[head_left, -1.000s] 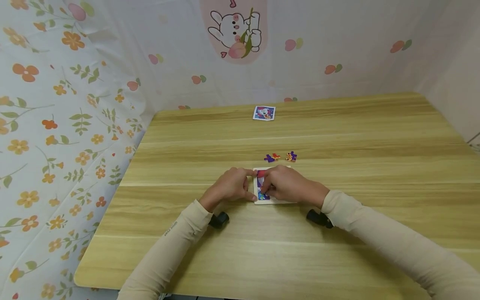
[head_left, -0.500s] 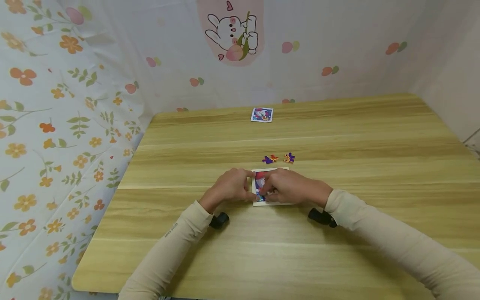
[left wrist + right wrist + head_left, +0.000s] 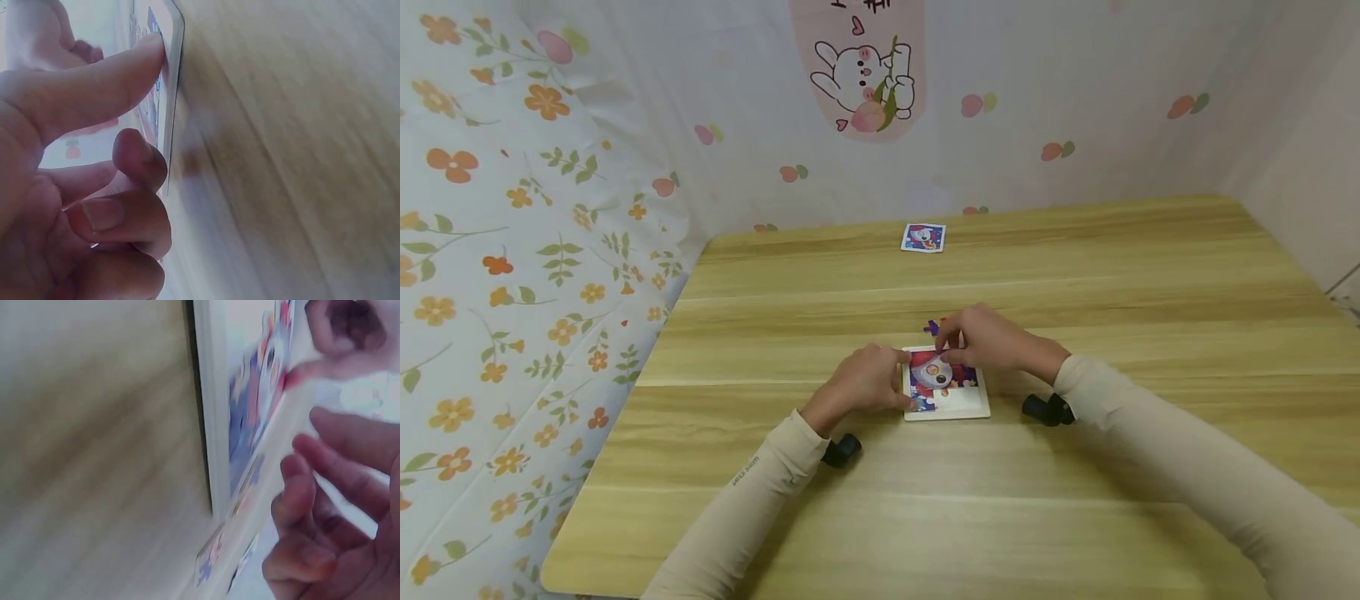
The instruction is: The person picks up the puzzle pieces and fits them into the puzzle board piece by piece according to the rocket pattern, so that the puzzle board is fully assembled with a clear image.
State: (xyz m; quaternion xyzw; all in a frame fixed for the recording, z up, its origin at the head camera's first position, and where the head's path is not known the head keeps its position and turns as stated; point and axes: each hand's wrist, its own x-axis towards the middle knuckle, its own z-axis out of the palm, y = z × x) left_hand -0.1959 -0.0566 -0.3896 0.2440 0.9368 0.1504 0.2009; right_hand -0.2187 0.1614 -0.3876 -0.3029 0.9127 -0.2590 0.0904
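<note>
A white-rimmed jigsaw tray (image 3: 984, 400) lies on the table. A cartoon face fills its upper part, and bare white shows at its lower right. My left hand (image 3: 862, 379) rests thumb and index finger on the tray's left side, near its two corners; its thumb (image 3: 119, 81) lies straight on the rim while other fingers curl beneath. My right hand (image 3: 992, 337) hovers over the tray's far edge. In the right wrist view its fingers are apart, with nothing between them. Beyond the tray lies a purple jigsaw piece (image 3: 932, 327), partly hidden by that hand. Another piece (image 3: 209, 557) shows in the right wrist view.
A small picture card (image 3: 923, 238) with a similar cartoon face lies near the table's back edge. Black wrist devices (image 3: 842, 451) sit under both wrists. A printed cloth (image 3: 1000, 158) hangs behind the wooden table (image 3: 880, 517), and a floral one (image 3: 542, 292) at the left.
My right hand has moved from the tray's lower left to its far edge, uncovering the picture and the white area. My left hand stays at the tray's left side.
</note>
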